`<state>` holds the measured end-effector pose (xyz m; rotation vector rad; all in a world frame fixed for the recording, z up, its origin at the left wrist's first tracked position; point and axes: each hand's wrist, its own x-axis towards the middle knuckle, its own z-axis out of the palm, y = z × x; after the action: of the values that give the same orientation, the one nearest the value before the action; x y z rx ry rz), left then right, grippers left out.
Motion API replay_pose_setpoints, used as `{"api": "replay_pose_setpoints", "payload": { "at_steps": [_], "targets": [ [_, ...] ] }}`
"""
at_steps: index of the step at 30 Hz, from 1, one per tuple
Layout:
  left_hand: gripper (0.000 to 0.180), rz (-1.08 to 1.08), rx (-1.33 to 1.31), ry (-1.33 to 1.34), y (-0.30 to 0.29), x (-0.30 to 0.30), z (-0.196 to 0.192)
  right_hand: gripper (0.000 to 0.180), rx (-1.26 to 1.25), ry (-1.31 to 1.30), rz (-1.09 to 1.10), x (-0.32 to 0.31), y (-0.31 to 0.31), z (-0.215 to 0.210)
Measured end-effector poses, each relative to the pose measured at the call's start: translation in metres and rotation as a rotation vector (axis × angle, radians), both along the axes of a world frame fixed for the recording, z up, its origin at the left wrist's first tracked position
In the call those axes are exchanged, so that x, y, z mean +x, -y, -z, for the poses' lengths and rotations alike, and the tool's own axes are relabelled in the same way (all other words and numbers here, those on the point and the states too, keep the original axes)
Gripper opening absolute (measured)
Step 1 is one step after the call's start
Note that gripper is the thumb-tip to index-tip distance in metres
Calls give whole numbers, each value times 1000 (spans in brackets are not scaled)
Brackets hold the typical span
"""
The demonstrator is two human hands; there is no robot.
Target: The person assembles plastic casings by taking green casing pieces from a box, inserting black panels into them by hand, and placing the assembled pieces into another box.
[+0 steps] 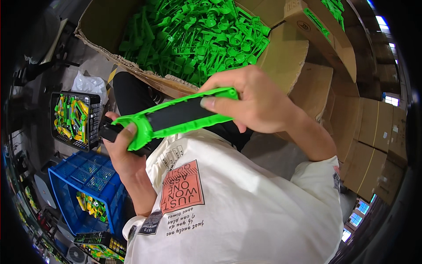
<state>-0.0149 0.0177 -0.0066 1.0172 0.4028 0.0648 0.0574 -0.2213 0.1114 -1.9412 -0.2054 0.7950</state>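
A long bright green plastic housing (pixel 142 132) stretches between my two hands, tilted up toward the right. It has a rounded, cup-like left end and a straight trough with raised sides. A flat black strip (pixel 178 115) lies along the trough. My left hand (pixel 124 147) is closed round the rounded end, thumb on top, next to a small black block (pixel 110 131) that juts out there. My right hand (pixel 259 103) grips the far right end, its thumb pressed on the black strip; its other fingers are partly hidden behind the housing.
A big cardboard box (pixel 283 55) ahead is heaped with green plastic parts (pixel 206 42). At left, a black crate (pixel 94 125) holds green and yellow parts, with a white plastic bag (pixel 90 86) behind it. A blue crate (pixel 83 169) stands nearer. Stacked cartons (pixel 373 127) line the right.
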Motion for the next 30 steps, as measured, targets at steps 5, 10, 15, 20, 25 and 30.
{"api": "replay_pose_setpoints", "payload": {
  "at_steps": [5, 10, 15, 20, 25, 30],
  "targets": [
    [39, -23, -55, -14, 7, 2, -2, 39, 300, -181, 52, -1, 11, 12],
    [41, -21, -36, -25, 11, 3, 4, 46, 534, -329, 172, 1, 18, 23],
    [34, -9, -71, -32, 23, 10, 4, 48, 539, -315, 233, 0, 25, 21],
    [18, 113, -347, -43, 4, 6, 30, 51, 664, -101, 465, 18, 74, 24],
    [15, 132, -344, -219, 15, 18, 43, 45, 572, 631, 957, 67, 183, -7],
    [18, 143, -411, -211, 22, 15, 45, 37, -219, 632, 1196, 96, 237, 16]
  ]
}}
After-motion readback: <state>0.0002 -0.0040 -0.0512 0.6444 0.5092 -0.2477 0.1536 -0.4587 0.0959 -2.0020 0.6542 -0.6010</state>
